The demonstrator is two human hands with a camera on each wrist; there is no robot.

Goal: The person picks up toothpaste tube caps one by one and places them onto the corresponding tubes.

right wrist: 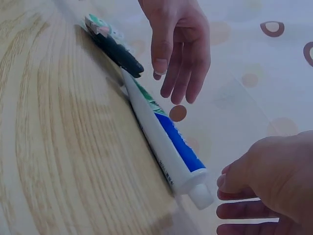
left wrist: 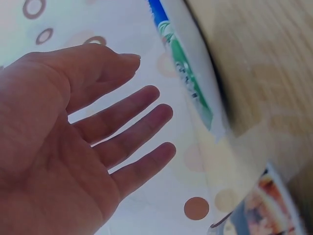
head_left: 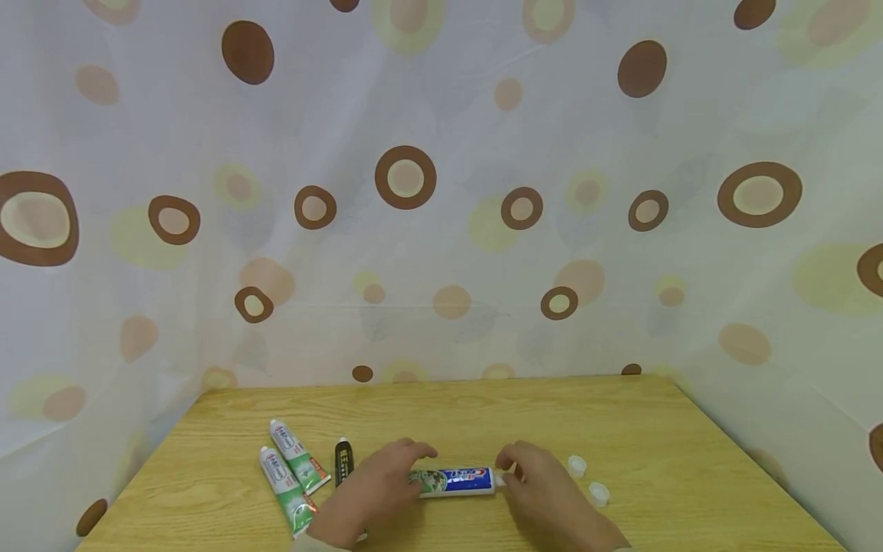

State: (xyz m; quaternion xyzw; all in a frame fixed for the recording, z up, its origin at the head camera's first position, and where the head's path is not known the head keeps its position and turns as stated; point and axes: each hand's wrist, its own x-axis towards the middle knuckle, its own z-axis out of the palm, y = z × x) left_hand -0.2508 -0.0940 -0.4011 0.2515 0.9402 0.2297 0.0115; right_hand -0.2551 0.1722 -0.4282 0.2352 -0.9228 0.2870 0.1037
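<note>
A blue, green and white toothpaste tube (head_left: 455,481) lies flat on the table, its white cap (right wrist: 201,196) pointing right. My left hand (head_left: 389,479) hovers over the tube's tail end with fingers apart; the left wrist view shows the palm with nothing in it. Beside the capped end is my right hand (head_left: 541,487), its fingers loosely bent. In the right wrist view those fingers (right wrist: 249,209) stand a small gap away from the cap and hold nothing. A black toothpaste tube (head_left: 343,458) is partly hidden behind my left hand.
Two white-and-green toothpaste tubes (head_left: 297,456) lie side by side at the left of the wooden table (head_left: 621,418). To the right of my right hand are two small white round caps (head_left: 576,465). A patterned curtain (head_left: 455,253) encloses the back and sides.
</note>
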